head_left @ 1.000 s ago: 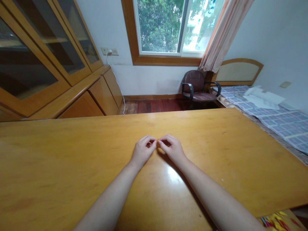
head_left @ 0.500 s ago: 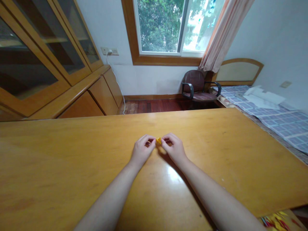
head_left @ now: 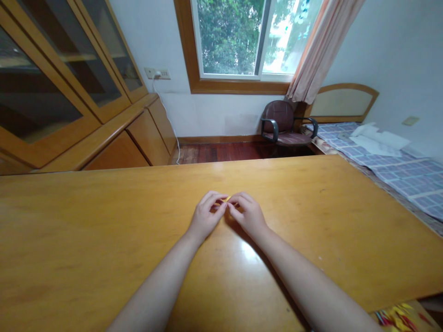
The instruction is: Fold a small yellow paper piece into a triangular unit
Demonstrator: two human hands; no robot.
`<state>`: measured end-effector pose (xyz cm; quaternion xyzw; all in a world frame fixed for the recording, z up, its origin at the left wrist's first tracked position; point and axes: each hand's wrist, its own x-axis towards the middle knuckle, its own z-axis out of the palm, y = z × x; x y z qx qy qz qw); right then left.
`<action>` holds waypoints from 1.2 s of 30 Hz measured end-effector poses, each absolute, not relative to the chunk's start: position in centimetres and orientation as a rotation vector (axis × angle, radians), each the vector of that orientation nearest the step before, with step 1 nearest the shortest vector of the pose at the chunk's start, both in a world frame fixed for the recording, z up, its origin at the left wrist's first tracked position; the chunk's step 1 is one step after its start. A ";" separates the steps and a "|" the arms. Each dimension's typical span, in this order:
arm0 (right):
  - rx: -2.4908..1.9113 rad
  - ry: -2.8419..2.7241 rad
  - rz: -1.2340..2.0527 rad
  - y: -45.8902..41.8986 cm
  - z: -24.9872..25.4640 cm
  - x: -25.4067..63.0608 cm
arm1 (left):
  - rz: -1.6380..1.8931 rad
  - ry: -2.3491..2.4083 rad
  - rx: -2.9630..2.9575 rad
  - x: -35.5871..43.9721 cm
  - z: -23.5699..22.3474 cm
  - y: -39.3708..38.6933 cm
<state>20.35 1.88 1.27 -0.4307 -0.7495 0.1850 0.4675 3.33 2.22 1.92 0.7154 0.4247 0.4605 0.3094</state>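
Note:
A small yellow piece (head_left: 227, 199), thin and folded-looking like paper or a wrapper, is pinched between my two hands over the middle of the table. My left hand (head_left: 208, 213) grips it from the left with thumb and fingers together. From the right, my right hand (head_left: 248, 213) pinches it too. The fingertips of both hands nearly meet, so most of the piece is hidden and its exact kind cannot be made out. The yellow-brown wooden table (head_left: 114, 230) lies beneath both hands.
At the lower right, several yellow and red pieces (head_left: 398, 318) show by the table edge. Beyond the table stand a dark red armchair (head_left: 282, 122) and a bed (head_left: 408, 175) with a checked cover. A glass-door cabinet (head_left: 97, 115) fills the left.
My hands drew slightly apart, exposing more of the yellow piece, then came back together over it. Both have kept hold of it.

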 end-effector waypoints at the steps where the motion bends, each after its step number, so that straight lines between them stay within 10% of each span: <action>1: -1.060 -1.853 0.442 1.8 1.3 20.3 | 1.216 1.119 1.892 3.3 1.9 2.2; 36: -1.062 -1.874 0.247 1.5 1.5 20.4 | 1.141 1.079 1.329 3.3 1.3 2.7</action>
